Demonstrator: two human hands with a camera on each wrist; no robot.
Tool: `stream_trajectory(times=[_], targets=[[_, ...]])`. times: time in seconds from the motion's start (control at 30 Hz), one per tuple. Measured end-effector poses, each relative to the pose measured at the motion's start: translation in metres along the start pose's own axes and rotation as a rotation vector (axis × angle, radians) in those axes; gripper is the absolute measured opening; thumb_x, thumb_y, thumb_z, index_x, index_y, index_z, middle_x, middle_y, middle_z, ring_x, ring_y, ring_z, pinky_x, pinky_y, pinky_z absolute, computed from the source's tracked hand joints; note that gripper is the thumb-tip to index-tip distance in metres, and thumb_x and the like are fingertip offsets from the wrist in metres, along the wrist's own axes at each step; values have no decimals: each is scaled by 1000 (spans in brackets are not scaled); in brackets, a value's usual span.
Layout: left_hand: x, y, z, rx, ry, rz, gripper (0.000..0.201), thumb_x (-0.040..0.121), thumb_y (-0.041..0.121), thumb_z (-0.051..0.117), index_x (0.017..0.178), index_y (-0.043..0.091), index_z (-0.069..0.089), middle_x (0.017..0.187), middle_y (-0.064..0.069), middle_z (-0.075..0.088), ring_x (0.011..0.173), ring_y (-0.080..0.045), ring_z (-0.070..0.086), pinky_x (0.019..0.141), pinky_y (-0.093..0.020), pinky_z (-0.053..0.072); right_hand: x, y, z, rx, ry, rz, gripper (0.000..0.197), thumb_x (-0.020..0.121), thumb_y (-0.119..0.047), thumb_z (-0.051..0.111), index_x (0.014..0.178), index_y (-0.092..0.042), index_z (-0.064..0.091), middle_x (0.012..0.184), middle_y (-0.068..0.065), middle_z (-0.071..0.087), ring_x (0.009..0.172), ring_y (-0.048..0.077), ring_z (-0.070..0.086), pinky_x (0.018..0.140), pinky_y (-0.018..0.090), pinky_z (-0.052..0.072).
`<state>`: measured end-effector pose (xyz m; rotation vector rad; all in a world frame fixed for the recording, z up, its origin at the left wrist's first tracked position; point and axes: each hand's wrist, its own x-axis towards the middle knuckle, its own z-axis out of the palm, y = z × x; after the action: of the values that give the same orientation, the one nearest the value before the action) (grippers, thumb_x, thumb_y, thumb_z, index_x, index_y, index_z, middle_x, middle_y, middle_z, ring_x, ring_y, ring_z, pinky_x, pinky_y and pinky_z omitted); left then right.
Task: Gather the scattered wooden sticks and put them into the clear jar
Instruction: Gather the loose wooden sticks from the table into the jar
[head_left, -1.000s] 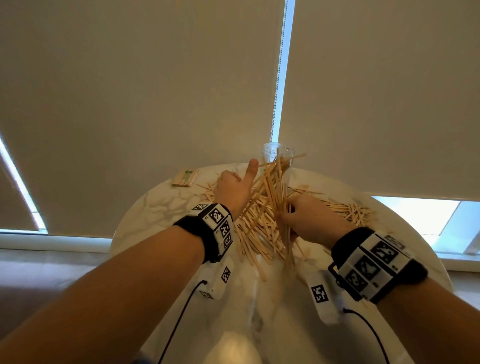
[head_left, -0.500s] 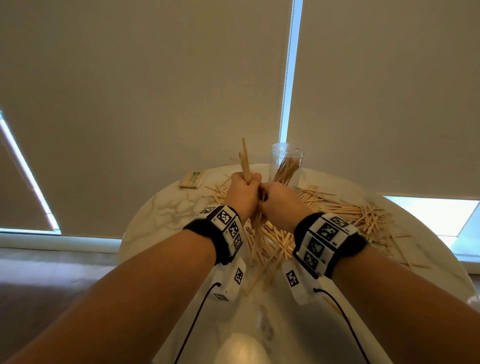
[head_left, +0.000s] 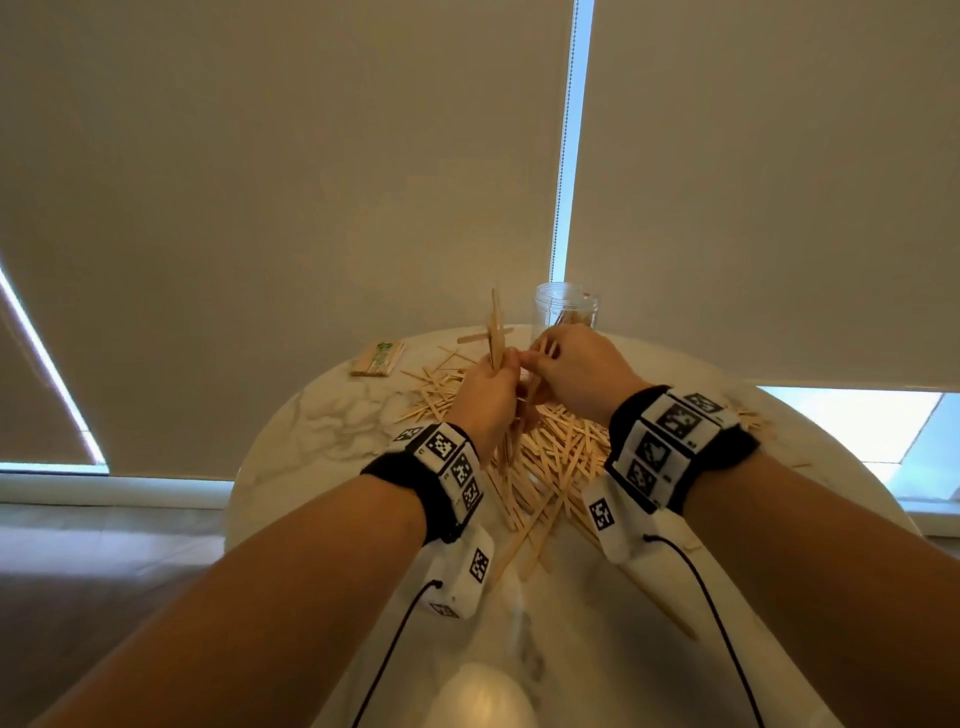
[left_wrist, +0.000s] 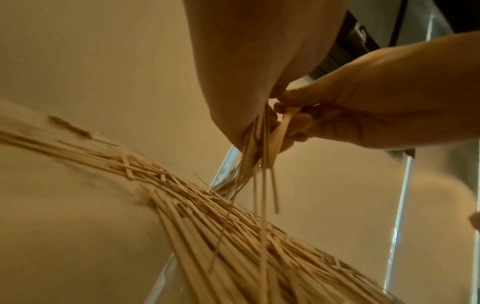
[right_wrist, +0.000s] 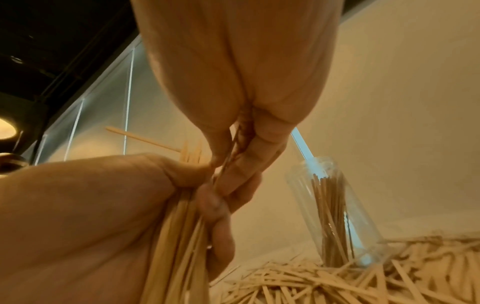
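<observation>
My left hand (head_left: 493, 387) grips an upright bundle of wooden sticks (head_left: 496, 332) above the table; the bundle (right_wrist: 176, 236) hangs down out of the fist. My right hand (head_left: 543, 358) is against the left, its fingertips (left_wrist: 285, 112) pinching a few sticks of the same bundle. Behind the hands stands the clear jar (head_left: 566, 306), upright and open. The jar (right_wrist: 332, 209) holds several sticks. A loose pile of sticks (head_left: 550, 457) lies on the table under and around both hands, and the pile (left_wrist: 207, 216) spreads out below the bundle.
The round marble table (head_left: 322, 431) has a bound pack of sticks (head_left: 376, 358) at its back left. More sticks are scattered to the right (head_left: 748, 415) and toward me (head_left: 670, 613). Roller blinds hang close behind the table.
The right hand lifted a bundle off the pile into the left hand, which closed round it. Since then the right hand has shifted slightly right, keeping only its fingertips on the bundle.
</observation>
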<state>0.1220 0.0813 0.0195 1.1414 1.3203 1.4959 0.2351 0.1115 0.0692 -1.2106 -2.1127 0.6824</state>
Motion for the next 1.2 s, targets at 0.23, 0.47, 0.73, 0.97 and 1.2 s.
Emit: stream_trajectory(times=[0.23, 0.47, 0.73, 0.97, 1.2], targets=[[-13, 1, 7, -38, -72, 34, 50, 94, 64, 44, 78, 18, 57, 56, 7, 45, 45, -9, 37, 44, -24, 33, 10, -19, -23, -185, 20, -61, 55, 96, 2, 42, 144, -23, 50, 120, -4, 57, 106, 16, 57, 75, 21, 47], [-19, 4, 2, -101, -134, 8, 47, 91, 61, 53, 65, 23, 46, 56, 4, 33, 45, -12, 25, 40, -22, 25, 7, -11, -43, -115, -150, -128, 49, 95, -22, 65, 142, -19, 52, 99, -6, 69, 92, 12, 66, 94, 37, 54], [-25, 9, -3, -80, -205, -33, 50, 88, 66, 53, 58, 27, 44, 56, 6, 29, 46, -10, 21, 41, -21, 21, -5, 6, -31, 29, -219, -104, 14, 95, -29, 65, 95, -16, 71, 90, 10, 74, 87, 28, 72, 83, 42, 61], [-14, 7, -18, -165, 100, 10, 49, 85, 63, 61, 81, 15, 55, 71, 1, 52, 49, -7, 40, 46, -23, 36, -19, 17, -40, 146, 49, 6, 12, 96, -20, 64, 89, -14, 71, 83, 5, 72, 78, 21, 70, 73, 28, 60], [-12, 21, -4, -227, 127, 34, 18, 99, 30, 56, 95, 12, 55, 61, 3, 54, 54, -13, 46, 53, -28, 43, -50, 4, 2, -88, -216, -76, 10, 95, -28, 63, 92, -20, 69, 83, -1, 73, 76, 16, 70, 80, 40, 60]])
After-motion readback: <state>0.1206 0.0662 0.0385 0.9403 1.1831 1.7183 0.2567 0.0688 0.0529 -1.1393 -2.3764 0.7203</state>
